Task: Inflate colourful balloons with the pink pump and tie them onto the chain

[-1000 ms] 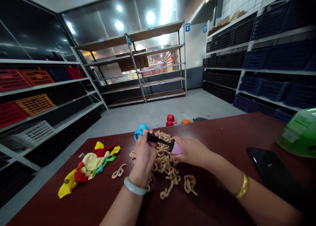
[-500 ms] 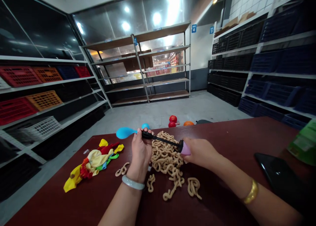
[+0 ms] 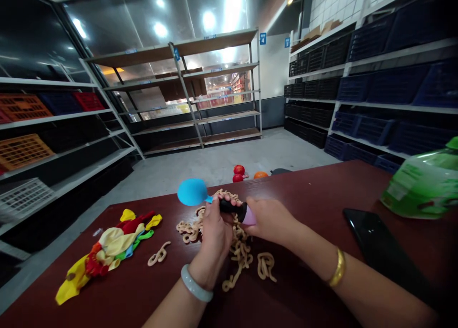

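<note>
My left hand (image 3: pixel 219 227) is wrapped round the black barrel of a small hand pump (image 3: pixel 229 206), its thumb and fingers at the neck of a blue balloon (image 3: pixel 192 192). The balloon is partly inflated and sticks out to the left from the pump's nozzle end. My right hand (image 3: pixel 268 218) closes round the pump's pinkish-purple handle (image 3: pixel 249 217), which is pushed up close to the barrel. Beneath both hands lies a heap of tan, curly, cord-like pieces (image 3: pixel 240 251), partly hidden by them.
Loose balloons (image 3: pixel 118 239) in several colours lie on the dark red table (image 3: pixel 304 290) to the left. At the right are a black phone (image 3: pixel 368 232) and a green plastic bottle (image 3: pixel 422 185). Red round things (image 3: pixel 238 170) and an orange one (image 3: pixel 260 174) show beyond the far edge.
My right hand has pushed the handle in toward my left hand, so the pump's rod no longer shows. The blue balloon has swelled. The view has turned to the right.
</note>
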A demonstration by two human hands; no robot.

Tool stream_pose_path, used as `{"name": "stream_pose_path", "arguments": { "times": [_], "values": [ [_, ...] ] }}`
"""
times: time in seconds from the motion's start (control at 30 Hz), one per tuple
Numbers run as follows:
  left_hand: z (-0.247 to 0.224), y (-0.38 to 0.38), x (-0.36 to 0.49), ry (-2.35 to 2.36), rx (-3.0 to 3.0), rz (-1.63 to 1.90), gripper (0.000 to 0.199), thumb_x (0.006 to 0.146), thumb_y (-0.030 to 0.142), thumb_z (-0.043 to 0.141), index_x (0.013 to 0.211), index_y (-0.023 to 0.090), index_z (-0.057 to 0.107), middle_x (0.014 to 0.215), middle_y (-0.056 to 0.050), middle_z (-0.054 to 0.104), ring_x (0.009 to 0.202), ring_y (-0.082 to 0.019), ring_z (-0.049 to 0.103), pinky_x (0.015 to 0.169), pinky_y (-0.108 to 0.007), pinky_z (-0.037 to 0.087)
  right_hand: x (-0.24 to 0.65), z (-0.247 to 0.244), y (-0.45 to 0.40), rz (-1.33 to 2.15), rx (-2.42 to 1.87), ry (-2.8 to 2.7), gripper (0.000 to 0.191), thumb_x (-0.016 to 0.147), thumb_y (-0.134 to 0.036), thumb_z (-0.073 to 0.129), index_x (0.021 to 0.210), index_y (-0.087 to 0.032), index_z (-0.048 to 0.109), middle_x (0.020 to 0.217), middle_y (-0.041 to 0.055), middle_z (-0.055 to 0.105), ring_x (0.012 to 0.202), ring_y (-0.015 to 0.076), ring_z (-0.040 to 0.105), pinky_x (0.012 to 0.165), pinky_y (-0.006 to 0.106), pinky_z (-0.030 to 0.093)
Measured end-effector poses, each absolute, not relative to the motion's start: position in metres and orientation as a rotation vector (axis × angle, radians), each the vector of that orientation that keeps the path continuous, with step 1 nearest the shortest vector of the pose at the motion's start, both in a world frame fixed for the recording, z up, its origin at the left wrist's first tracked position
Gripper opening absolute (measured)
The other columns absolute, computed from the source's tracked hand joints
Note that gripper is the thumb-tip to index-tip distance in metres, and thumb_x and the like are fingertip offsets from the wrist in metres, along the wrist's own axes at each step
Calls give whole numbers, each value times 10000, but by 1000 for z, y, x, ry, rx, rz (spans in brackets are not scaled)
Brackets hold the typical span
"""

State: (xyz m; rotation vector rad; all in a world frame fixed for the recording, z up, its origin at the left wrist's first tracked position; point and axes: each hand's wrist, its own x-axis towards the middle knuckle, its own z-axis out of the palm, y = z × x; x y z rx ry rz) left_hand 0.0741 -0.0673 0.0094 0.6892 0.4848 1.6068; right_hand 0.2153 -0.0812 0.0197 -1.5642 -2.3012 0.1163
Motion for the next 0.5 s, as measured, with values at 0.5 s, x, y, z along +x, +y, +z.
{"name": "stream_pose_path", "arguments": {
  "times": [0.5],
  "values": [
    [46, -59, 29, 536, 735, 1886, 194, 845, 306, 636, 801, 172, 501, 879, -77, 651, 767, -195, 665, 549, -251, 496, 219, 33, -88, 1136, -1108, -2161, 487, 712, -408, 713, 1141, -212, 589, 1039, 25, 686, 867, 204, 636, 714, 282, 466]
  ]
}}
